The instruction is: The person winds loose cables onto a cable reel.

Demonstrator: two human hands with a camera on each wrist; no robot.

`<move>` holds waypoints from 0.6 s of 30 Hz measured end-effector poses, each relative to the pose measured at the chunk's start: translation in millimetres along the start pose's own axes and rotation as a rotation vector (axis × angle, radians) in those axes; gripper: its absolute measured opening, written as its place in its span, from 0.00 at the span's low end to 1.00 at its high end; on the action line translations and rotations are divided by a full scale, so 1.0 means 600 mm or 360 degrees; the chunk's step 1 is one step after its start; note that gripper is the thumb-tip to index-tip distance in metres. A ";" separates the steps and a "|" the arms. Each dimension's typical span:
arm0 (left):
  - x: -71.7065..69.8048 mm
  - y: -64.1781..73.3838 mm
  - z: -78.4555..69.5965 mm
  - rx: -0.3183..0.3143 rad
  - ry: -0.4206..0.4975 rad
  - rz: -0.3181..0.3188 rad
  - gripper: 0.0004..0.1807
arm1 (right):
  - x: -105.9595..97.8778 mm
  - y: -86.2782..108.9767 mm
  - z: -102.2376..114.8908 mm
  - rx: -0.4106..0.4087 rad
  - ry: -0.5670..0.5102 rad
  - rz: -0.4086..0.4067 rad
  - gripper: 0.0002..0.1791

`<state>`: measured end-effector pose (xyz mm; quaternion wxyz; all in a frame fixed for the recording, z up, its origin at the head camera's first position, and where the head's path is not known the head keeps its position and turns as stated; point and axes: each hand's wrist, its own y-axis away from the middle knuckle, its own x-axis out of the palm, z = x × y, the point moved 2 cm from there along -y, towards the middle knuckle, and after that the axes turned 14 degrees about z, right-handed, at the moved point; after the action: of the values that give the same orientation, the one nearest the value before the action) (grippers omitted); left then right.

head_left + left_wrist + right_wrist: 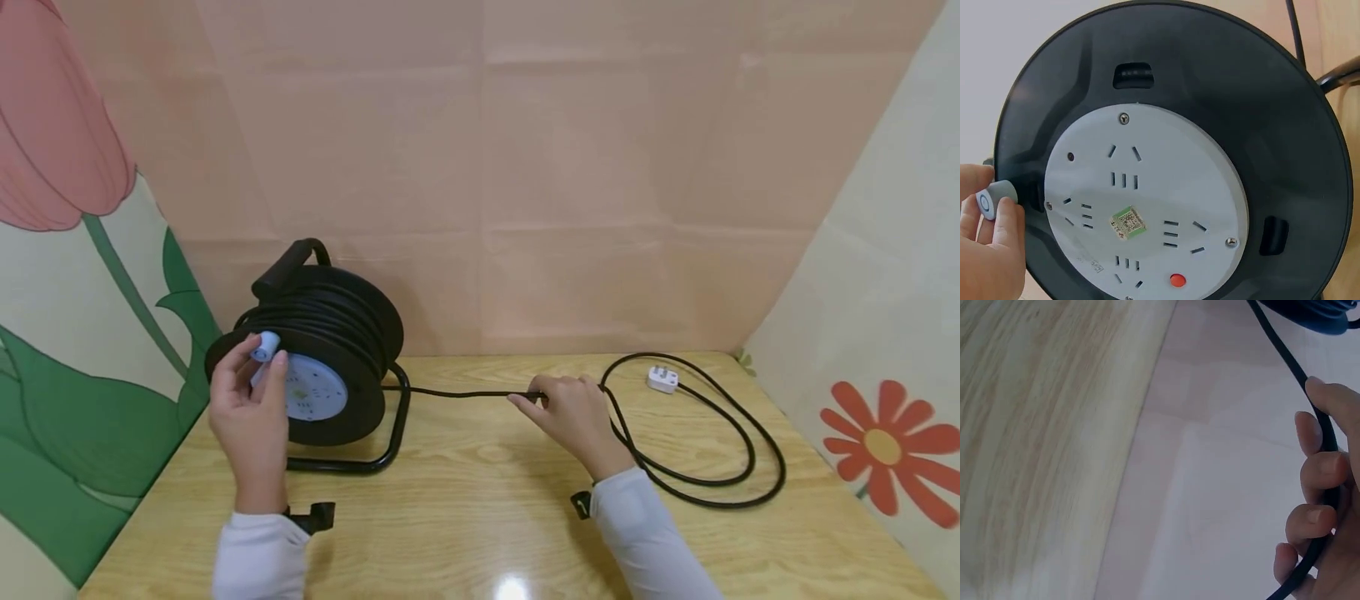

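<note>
Sleeved left hand (251,421): pinching blue knob (266,344) on cable reel (318,367); right hand (581,421): gripping black cable (465,394), running near-straight leftward to reel.

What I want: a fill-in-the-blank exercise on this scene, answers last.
The left hand pinches the pale-blue cylindrical knob of the round plastic reel, whose rims are coloured ____.
In the head view, the white three-pin plug lies to the ____ of the right hand, which grips the thin black cable.
In the left-wrist view, the pale round panel bears ____ five-slot outlets.
Missing words: black; right; four.
</note>
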<state>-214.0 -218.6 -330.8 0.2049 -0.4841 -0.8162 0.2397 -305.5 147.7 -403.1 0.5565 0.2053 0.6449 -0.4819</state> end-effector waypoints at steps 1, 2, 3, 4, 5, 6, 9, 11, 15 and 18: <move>0.002 0.000 -0.001 0.0031 -0.0051 0.0004 0.20 | 0.001 0.000 0.001 -0.0008 -0.0013 0.0010 0.18; 0.004 0.000 -0.002 0.0057 -0.0085 0.0006 0.19 | 0.001 0.000 0.002 -0.0020 -0.0028 0.0019 0.18; 0.006 0.001 -0.003 0.0083 -0.0119 0.0008 0.19 | 0.002 0.000 0.003 -0.0028 -0.0043 0.0033 0.18; 0.008 0.002 -0.004 0.0107 -0.0138 0.0009 0.18 | 0.003 0.000 0.004 -0.0034 -0.0054 0.0050 0.18; 0.010 0.002 -0.006 0.0126 -0.0160 0.0008 0.18 | 0.004 0.000 0.005 -0.0038 -0.0065 0.0068 0.17; 0.012 0.004 -0.009 0.0138 -0.0175 0.0008 0.18 | 0.005 0.000 0.007 -0.0042 -0.0079 0.0089 0.17; 0.019 0.009 -0.024 0.0166 -0.0203 0.0020 0.17 | 0.010 0.001 0.009 -0.0051 -0.0111 0.0133 0.13; 0.025 0.014 -0.037 0.0172 -0.0222 0.0032 0.16 | 0.013 0.001 0.011 -0.0073 -0.0126 0.0143 0.12; 0.034 0.018 -0.051 0.0187 -0.0262 0.0044 0.16 | 0.016 0.001 0.016 -0.0121 -0.0144 0.0123 0.11; 0.037 0.019 -0.054 0.0216 -0.0303 0.0046 0.15 | 0.018 0.002 0.019 -0.0147 -0.0159 0.0108 0.11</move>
<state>-197.8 -187.7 -309.1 0.1553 -0.4559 -0.8067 0.3424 -301.5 135.5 -412.3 0.6128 0.1769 0.6307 -0.4421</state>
